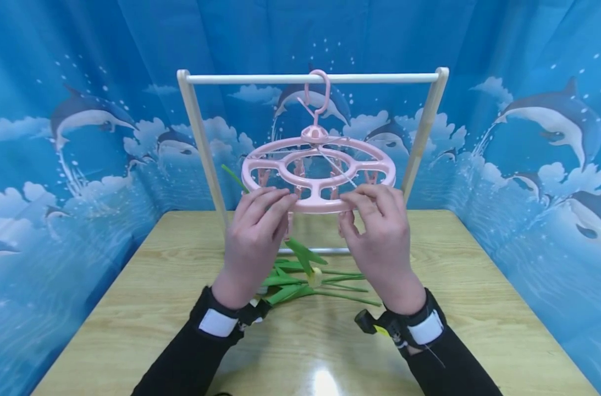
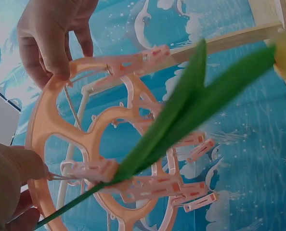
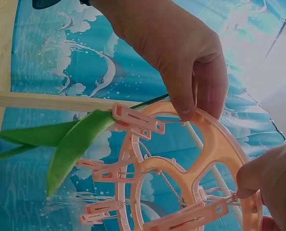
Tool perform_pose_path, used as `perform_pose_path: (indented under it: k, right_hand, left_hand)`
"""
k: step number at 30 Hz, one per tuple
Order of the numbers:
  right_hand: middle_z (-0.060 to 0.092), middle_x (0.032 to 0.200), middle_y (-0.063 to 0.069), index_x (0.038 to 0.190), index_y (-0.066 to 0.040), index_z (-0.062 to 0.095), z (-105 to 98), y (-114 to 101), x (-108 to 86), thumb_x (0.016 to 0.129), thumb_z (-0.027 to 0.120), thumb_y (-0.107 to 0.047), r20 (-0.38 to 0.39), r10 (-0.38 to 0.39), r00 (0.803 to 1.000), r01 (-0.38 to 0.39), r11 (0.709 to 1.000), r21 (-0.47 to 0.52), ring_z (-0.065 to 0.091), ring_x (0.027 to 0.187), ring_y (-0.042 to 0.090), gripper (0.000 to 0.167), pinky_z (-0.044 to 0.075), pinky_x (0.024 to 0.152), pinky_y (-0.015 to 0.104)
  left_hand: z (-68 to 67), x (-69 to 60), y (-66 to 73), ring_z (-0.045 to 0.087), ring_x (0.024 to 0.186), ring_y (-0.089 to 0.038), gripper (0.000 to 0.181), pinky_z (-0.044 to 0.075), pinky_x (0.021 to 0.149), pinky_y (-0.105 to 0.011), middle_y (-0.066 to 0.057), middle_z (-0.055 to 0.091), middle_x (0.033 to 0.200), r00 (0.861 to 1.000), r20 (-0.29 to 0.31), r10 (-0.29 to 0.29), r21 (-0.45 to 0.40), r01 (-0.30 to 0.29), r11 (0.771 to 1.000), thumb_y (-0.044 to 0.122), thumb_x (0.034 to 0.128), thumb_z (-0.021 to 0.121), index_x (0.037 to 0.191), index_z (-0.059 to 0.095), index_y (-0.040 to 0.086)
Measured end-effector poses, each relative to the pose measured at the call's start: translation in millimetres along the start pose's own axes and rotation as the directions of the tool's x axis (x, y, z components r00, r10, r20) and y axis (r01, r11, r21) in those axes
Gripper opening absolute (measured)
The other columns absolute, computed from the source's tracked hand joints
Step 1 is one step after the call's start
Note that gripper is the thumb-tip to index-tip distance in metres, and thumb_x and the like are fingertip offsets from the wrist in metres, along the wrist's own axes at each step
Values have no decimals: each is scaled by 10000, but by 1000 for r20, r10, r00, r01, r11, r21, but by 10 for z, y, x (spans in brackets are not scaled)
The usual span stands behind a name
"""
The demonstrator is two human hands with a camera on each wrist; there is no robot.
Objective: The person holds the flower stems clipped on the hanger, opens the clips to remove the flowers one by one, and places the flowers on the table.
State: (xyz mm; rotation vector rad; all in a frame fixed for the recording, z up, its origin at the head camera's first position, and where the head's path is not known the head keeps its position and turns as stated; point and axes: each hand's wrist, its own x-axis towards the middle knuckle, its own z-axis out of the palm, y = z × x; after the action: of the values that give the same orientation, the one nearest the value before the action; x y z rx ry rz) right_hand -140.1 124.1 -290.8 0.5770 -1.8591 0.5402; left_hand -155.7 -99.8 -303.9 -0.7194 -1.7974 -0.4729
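Note:
A pink round clip hanger [image 1: 317,206] hangs by its hook from a white rail. My left hand [image 1: 258,236] grips its near rim on the left, fingertips on top. Farther right, my right hand [image 1: 381,236] pinches the same rim between thumb and fingers. Several pink clothespins [image 3: 138,120] dangle under the ring on short strings. A pale yellow tulip [image 1: 314,276] hangs head down near my left hand, its stem against a clothespin [image 2: 97,169]; how firmly the clip bites is hidden. Its green leaves [image 2: 191,115] point downward.
A wooden frame [image 1: 201,143] carries the white rail [image 1: 251,79], with a lower bar [image 1: 325,251] near the tabletop. More green stems and leaves [image 1: 285,291] lie on the wooden table [image 1: 156,308] beneath the hanger. Blue dolphin-print curtains [image 1: 43,165] surround the table.

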Motion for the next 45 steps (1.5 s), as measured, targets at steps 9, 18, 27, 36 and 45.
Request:
perform_pose_path:
  k: [9, 18, 27, 36, 45]
  right_hand:
    - [722, 1164, 209, 1180, -5, 792, -25, -41, -9, 922, 791, 22, -4, -55, 998, 55, 998, -12, 629, 1152, 433, 259, 532, 1088, 566]
    - [755, 1133, 195, 1175, -19, 793, 36, -189, -36, 927, 788, 5, -32, -154, 988, 153, 988, -24, 661, 1100, 414, 249, 568, 939, 546]
    - [763, 1111, 175, 1128, -7, 807, 43, -194, -49, 938, 773, 34, -17, -97, 995, 96, 994, -47, 664, 1076, 398, 198, 578, 934, 517]
    - [771, 1105, 185, 1123, 4, 805, 34, -182, -49, 915, 790, 42, -1, -89, 996, 88, 995, -48, 673, 1091, 393, 212, 583, 965, 502]
    - [773, 1131, 181, 1156, -29, 801, 62, -189, -46, 907, 806, 14, -38, -139, 990, 138, 990, -31, 664, 1088, 401, 253, 560, 921, 528]
  left_hand:
    - [-26, 15, 35, 754, 1173, -333, 301, 618, 1116, -424, -126, 837, 1187, 999, -32, 38, 5, -38, 999, 33, 985, 803, 1280, 812, 91]
    - [-25, 23, 102, 771, 1132, -303, 322, 638, 1074, -401, -110, 842, 1197, 997, -43, 67, 28, -66, 997, 10, 965, 815, 1276, 816, 96]
    - [-6, -4, 122, 762, 1130, -303, 305, 598, 1004, -424, -63, 847, 1206, 992, -78, 102, 74, -97, 993, 81, 967, 841, 1265, 828, 144]
    - [-14, -2, 120, 749, 1184, -321, 299, 608, 1070, -449, -81, 847, 1197, 993, -65, 98, 27, -96, 995, 84, 948, 860, 1245, 834, 117]
    - [-29, 5, 141, 772, 1190, -284, 320, 627, 1092, -394, -82, 837, 1237, 994, -31, 107, -14, -108, 994, 44, 953, 842, 1268, 821, 100]
